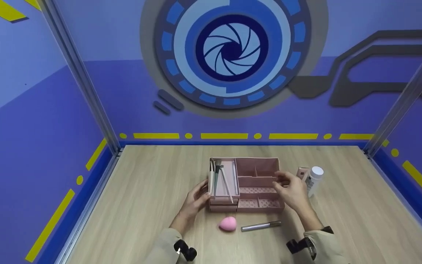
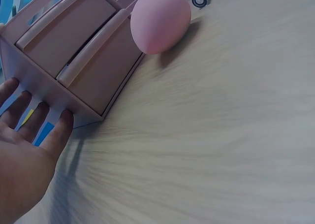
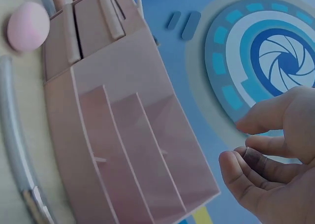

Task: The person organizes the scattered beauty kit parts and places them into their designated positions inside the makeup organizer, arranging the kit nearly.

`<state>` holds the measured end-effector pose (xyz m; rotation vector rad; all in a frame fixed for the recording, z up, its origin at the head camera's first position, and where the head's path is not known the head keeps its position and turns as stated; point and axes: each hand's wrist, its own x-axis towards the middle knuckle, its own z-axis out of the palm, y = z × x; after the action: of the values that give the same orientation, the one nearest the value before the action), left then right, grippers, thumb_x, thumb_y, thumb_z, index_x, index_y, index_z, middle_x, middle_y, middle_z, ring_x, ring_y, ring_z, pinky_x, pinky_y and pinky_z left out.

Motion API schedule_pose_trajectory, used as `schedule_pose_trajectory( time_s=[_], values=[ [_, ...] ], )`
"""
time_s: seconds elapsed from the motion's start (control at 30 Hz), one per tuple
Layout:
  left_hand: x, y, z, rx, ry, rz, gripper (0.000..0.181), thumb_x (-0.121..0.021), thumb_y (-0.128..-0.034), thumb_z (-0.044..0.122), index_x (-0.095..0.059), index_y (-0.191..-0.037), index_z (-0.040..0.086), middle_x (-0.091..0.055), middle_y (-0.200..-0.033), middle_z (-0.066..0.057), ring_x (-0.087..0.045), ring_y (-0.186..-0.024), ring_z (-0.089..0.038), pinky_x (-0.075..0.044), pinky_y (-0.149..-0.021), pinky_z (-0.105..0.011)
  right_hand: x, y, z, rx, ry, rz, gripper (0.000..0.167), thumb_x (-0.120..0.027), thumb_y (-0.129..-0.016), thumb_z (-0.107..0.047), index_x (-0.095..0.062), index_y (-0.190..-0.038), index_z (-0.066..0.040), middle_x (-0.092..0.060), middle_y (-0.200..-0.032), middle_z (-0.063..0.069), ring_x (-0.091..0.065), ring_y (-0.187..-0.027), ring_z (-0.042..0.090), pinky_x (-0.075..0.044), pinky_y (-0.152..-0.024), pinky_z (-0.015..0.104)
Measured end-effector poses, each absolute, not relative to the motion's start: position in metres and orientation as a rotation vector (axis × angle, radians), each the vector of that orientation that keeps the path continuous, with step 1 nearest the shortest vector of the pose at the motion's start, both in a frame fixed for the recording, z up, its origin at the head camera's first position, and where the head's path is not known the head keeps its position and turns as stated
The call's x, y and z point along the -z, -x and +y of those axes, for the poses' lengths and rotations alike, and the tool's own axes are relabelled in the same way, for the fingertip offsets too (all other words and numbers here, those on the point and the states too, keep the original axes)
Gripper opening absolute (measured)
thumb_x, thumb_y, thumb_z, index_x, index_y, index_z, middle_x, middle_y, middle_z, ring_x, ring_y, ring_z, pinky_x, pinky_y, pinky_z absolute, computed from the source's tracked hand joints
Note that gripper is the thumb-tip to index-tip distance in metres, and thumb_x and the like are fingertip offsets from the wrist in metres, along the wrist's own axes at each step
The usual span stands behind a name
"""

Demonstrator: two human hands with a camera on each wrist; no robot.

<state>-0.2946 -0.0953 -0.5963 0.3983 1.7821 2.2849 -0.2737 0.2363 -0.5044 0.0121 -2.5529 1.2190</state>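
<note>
A pink makeup organizer (image 1: 260, 181) with drawers and open compartments stands on the table between the hands. My left hand (image 1: 193, 201) rests its fingertips (image 2: 64, 120) against the organizer's left side, next to the drawer fronts (image 2: 101, 61). My right hand (image 1: 291, 189) hovers at the organizer's right edge, its fingers loosely bent. In the right wrist view a gap shows between the thumb and fingers of this hand (image 3: 280, 160), and no held thing is visible. Several makeup brushes (image 1: 216, 179) lie in the organizer's top left tray.
A pink makeup sponge (image 1: 228, 223) and a slim silver tube (image 1: 260, 226) lie in front of the organizer. Right of the right hand stands a white bottle (image 1: 314, 179), with a small pinkish item (image 1: 302, 172) beside it, partly hidden. Wall panels border the table.
</note>
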Motion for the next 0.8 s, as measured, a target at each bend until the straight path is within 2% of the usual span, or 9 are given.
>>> schedule_pose_trajectory(
  time_s=[0.23,0.37,0.47,0.8],
  values=[
    [0.595,0.293,-0.095,-2.264,-0.385,1.802,0.068,-0.059,-0.0968,0.018,-0.025,-0.153,0.003,-0.029,-0.156,-0.021,-0.042,-0.136,-0.023,-0.035,-0.113,-0.044,0.514,0.264,0.252,-1.172,0.022,-2.58,0.031,-0.072,-0.083,-0.008,-0.069,-0.113,-0.001,-0.071,-0.097,0.012,-0.067,-0.088,0.023,-0.054,-0.076,0.024],
    [0.596,0.293,-0.095,-2.263,-0.359,1.792,0.068,-0.06,-0.0966,0.02,-0.026,-0.153,0.004,-0.029,-0.157,-0.02,-0.043,-0.136,-0.023,-0.034,-0.114,-0.045,0.517,0.259,0.259,-1.138,0.046,-2.592,0.029,-0.071,-0.083,-0.008,-0.069,-0.112,-0.002,-0.071,-0.096,0.01,-0.067,-0.088,0.023,-0.055,-0.076,0.026],
    [0.596,0.293,-0.095,-2.259,-0.352,1.802,0.069,-0.06,-0.0965,0.021,-0.025,-0.153,0.004,-0.029,-0.157,-0.02,-0.042,-0.136,-0.023,-0.033,-0.114,-0.045,0.519,0.257,0.264,-1.142,0.06,-2.603,0.03,-0.07,-0.083,-0.009,-0.069,-0.112,-0.002,-0.07,-0.097,0.01,-0.067,-0.09,0.023,-0.055,-0.077,0.027],
    [0.596,0.294,-0.095,-2.273,-0.418,1.818,0.067,-0.058,-0.0963,0.016,-0.025,-0.151,-0.002,-0.03,-0.155,-0.024,-0.042,-0.135,-0.024,-0.036,-0.113,-0.041,0.524,0.248,0.279,-1.147,0.103,-2.604,0.029,-0.071,-0.084,-0.009,-0.068,-0.111,-0.003,-0.071,-0.098,0.01,-0.067,-0.089,0.022,-0.051,-0.072,0.017]
  ],
)
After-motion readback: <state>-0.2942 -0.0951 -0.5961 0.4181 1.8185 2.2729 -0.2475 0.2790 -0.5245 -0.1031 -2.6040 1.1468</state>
